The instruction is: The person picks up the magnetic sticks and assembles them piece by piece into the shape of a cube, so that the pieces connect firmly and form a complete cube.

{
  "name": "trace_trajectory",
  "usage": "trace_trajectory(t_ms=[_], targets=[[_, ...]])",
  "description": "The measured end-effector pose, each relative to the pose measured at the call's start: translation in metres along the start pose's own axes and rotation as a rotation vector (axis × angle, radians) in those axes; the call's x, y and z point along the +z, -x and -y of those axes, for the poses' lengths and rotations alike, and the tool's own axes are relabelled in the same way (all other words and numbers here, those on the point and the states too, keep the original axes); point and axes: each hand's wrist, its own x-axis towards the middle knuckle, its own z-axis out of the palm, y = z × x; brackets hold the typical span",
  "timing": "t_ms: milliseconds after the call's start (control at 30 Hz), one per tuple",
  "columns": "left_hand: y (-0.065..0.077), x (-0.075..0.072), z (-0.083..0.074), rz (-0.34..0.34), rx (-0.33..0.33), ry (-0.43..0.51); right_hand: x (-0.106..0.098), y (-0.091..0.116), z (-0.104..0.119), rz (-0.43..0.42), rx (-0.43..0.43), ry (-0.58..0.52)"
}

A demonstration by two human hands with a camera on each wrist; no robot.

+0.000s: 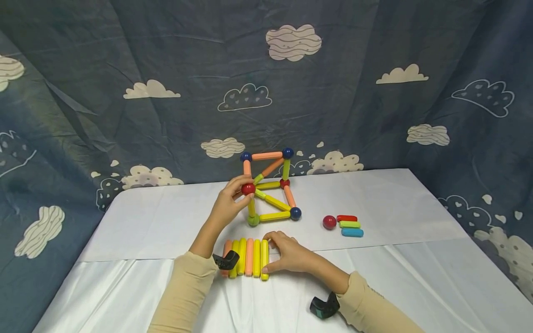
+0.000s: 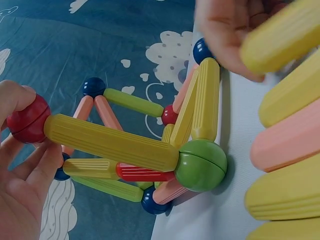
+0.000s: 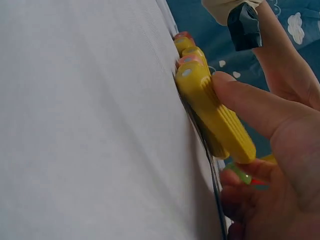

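Observation:
A frame of magnetic rods and balls stands on the white cloth, with a green ball [image 2: 201, 165] at its near lower corner. My left hand [image 1: 228, 202] grips the red ball [image 1: 248, 189] at the upper near corner; a yellow rod [image 2: 112, 142] joins that ball to the green one. In front of the frame lies a row of yellow and pink rods. With thumb and fingers at its two ends, my right hand [image 1: 291, 254] pinches the row's rightmost yellow rod [image 3: 215, 115]. In the left wrist view, that rod looks blurred and overlaps the fingers.
To the right of the frame lie a loose red ball [image 1: 329, 222], a red rod [image 1: 347, 218], a light green rod [image 1: 350, 225] and a blue rod [image 1: 352, 233]. A dark cloud-print curtain [image 1: 325, 106] hangs behind the table [image 1: 399, 208]. Both wrists carry black camera mounts.

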Motion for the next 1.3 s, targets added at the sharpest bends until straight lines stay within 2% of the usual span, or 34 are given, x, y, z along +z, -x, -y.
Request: trace_trajectory(t_ms=[67, 167, 267, 400, 667, 767, 867, 1000, 1133, 1300], targets=[[0.001, -0.001, -0.011, 0.004, -0.016, -0.001, 0.0, 0.0, 0.0, 0.014, -0.01, -0.122], [0.001, -0.001, -0.011, 0.0, -0.019, 0.006, 0.001, -0.001, -0.001, 0.023, -0.031, -0.317], [0.001, -0.001, -0.011, -0.002, -0.018, 0.01, 0.0, -0.003, -0.001, 0.0, -0.081, -0.437], [0.001, -0.001, -0.011, 0.004, -0.023, 0.014, -0.01, -0.005, 0.002, -0.094, -0.112, -0.401], [0.0, -0.002, -0.011, 0.015, -0.047, 0.032, -0.053, -0.026, 0.008, -0.421, -0.093, -0.239], [-0.001, -0.002, -0.009, 0.017, -0.053, 0.033, -0.068, -0.034, 0.011, -0.501, -0.081, -0.188], [-0.002, 0.0, 0.003, 0.019, -0.067, 0.041, -0.078, -0.041, 0.014, -0.533, -0.102, -0.13], [-0.003, 0.002, 0.02, 0.018, -0.082, 0.034, -0.085, -0.047, 0.016, -0.53, -0.137, -0.102], [-0.004, 0.002, 0.021, 0.014, -0.074, -0.012, -0.088, -0.049, 0.014, -0.519, -0.146, -0.126], [-0.01, 0.005, 0.019, 0.019, -0.066, -0.094, -0.091, -0.052, 0.009, -0.499, -0.131, -0.248]])
